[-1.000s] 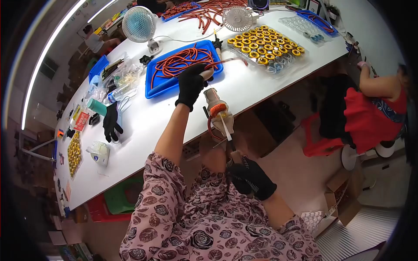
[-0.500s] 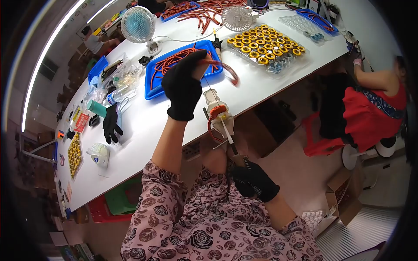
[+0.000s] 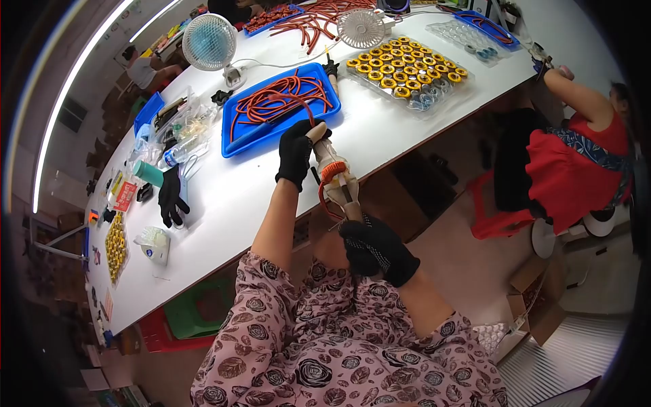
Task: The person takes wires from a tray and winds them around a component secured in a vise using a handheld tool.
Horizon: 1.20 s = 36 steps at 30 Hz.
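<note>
In the head view, my left hand (image 3: 296,152), in a black glove with bare fingertips, is closed on a red wire (image 3: 312,117) at the top of a pale holding fixture (image 3: 342,193). A ring wound with orange-red wire (image 3: 333,171) sits in that fixture at the table's edge. My right hand (image 3: 380,251), also gloved in black, is wrapped round the brown handle of a rod-like tool (image 3: 352,211). The tool points up into the fixture, and its tip is hidden there. A loop of red wire hangs at the fixture's left side.
A blue tray (image 3: 237,146) holds loose red wires behind my left hand. Yellow rings (image 3: 407,68) fill a clear tray to the right, near two small fans (image 3: 209,42). A black glove (image 3: 173,198) and a bottle lie left. A person in red (image 3: 576,169) sits at right.
My left hand has come down from above the blue tray to the fixture's top, bringing the red wire along. My right hand has pushed the tool up and slightly left, closer to the fixture.
</note>
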Available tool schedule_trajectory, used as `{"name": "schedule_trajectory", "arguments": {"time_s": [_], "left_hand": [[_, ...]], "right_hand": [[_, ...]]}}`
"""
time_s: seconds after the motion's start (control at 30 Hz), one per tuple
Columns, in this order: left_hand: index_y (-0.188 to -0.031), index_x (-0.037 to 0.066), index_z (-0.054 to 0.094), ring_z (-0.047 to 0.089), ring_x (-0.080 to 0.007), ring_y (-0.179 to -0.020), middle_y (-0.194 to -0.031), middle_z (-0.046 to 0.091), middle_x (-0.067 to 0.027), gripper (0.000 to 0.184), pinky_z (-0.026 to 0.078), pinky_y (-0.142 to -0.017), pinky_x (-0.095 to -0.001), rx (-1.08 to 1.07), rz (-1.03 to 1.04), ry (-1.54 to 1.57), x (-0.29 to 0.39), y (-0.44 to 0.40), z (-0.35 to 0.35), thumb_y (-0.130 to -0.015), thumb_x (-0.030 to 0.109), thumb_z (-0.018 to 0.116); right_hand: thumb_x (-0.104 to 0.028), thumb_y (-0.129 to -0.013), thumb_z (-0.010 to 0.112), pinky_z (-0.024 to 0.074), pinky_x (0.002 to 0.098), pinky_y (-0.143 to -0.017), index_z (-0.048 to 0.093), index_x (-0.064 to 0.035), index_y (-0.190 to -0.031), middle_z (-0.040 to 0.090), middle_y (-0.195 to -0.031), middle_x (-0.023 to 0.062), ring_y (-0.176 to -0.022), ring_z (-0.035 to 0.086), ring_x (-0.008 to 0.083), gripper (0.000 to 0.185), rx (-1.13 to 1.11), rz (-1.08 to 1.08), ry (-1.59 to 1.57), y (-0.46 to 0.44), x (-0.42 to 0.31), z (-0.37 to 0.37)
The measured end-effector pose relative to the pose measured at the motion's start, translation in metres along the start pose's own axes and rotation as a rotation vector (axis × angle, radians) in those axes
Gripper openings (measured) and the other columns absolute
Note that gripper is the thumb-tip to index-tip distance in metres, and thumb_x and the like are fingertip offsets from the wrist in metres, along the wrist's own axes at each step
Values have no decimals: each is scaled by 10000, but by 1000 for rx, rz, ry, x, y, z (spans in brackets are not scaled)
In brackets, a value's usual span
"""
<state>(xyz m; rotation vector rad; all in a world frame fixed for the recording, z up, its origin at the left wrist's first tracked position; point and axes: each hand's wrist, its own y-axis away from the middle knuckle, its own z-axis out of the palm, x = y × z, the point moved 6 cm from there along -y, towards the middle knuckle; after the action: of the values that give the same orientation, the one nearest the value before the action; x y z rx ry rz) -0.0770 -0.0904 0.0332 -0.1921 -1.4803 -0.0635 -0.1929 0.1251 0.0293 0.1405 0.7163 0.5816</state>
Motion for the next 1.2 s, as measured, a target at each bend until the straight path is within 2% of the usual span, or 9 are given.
{"name": "schedule_trajectory", "arguments": {"time_s": [0.17, 0.33, 0.43, 0.5, 0.63, 0.73, 0.83, 1.0, 1.2], "left_hand": [[-1026, -13, 608, 612, -202, -879, -931, 649, -106, 259, 457, -830, -300, -88, 185, -55, -4, 12, -2, -798, 108, 626], [-1371, 55, 329, 420, -193, -1201, -1370, 388, -84, 691, 379, -952, -332, -138, 112, -19, 39, 63, -2, -761, 74, 652], [-1304, 85, 451, 548, -227, -1005, -1270, 505, -95, 598, 456, -838, -342, 64, 422, -799, 87, 121, 15, -755, 162, 675], [-1223, 134, 547, 573, -251, -904, -1189, 553, -101, 472, 486, -756, -361, -254, 774, -1110, 82, 145, 53, -770, 207, 653], [-1103, 157, 608, 554, -263, -921, -1101, 580, -83, 334, 456, -782, -375, -301, 948, -1330, 73, 158, 79, -776, 215, 644], [-1069, 119, 593, 540, -288, -933, -1066, 574, -108, 355, 438, -812, -395, -84, 839, -1214, 74, 167, 73, -747, 238, 685], [-1046, 80, 581, 548, -294, -900, -1012, 569, -134, 402, 452, -786, -395, 18, 798, -1145, 57, 181, 62, -708, 236, 733], [-1028, 82, 589, 603, -301, -785, -947, 573, -144, 307, 486, -652, -365, 57, 607, -1048, 32, 183, 41, -757, 187, 688], [-1027, 103, 613, 581, -319, -841, -953, 575, -147, 255, 473, -703, -389, -32, 435, -1219, 30, 191, 42, -788, 190, 633]], "right_hand": [[-219, -881, 567, 278, 210, -324, 488, -130, -854, 440, -518, -28, -362, 401, 78, 123, 22, 59, -46, 24, 25, -6], [-179, -887, 544, 274, 212, -331, 479, -112, -920, 414, -560, -28, -385, 378, 74, 99, 66, 212, -64, 82, 45, -25], [-276, -947, 447, 290, 222, -338, 506, -105, -894, 417, -564, -43, -383, 351, 63, 189, -110, 386, -429, 147, 76, -49], [-330, -967, 375, 292, 227, -332, 500, -110, -793, 419, -562, -41, -371, 340, 72, 308, 88, 612, -479, 193, 134, -111], [-271, -921, 470, 302, 229, -326, 513, -92, -837, 432, -551, -29, -369, 374, 82, 202, 84, 250, -463, 217, 83, -90], [-187, -888, 556, 298, 238, -321, 490, -86, -989, 431, -559, -16, -366, 386, 85, 158, 566, -173, 214, 191, 57, -111], [-231, -862, 604, 418, 224, -526, 533, -50, -928, 514, -656, -27, -573, 495, 63, 205, 585, -162, 449, 138, 68, -109], [-245, -856, 594, 439, 260, -541, 535, -44, -1047, 568, -709, 21, -579, 528, 96, 284, 371, 44, 384, 93, 73, -58], [-192, -832, 586, 407, 249, -487, 562, -61, -979, 555, -702, 23, -527, 505, 84, 198, 348, -164, 713, 84, 80, -64]]}}
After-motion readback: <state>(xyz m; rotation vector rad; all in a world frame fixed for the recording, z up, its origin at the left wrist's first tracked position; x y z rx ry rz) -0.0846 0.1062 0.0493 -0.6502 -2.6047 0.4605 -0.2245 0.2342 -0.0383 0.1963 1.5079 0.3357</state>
